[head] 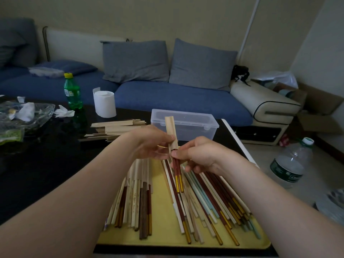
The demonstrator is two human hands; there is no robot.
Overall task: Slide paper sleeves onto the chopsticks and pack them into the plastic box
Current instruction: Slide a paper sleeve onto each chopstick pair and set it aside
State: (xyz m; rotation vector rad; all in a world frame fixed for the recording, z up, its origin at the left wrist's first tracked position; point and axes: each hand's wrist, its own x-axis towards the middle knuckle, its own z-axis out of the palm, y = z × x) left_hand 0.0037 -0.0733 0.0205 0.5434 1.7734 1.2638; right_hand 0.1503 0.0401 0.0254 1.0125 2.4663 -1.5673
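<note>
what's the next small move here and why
Probably push the red chopstick pair further up into the paper sleeve: only their tips sit in its lower mouth, the left hand holds the sleeve and the right hand pinches the pair just below it.

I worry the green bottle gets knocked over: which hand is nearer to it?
Left. The left hand, gripping the paper sleeve, is right of the green bottle, closer to the camera; the right hand, pinching the chopsticks, lies even farther right.
</note>
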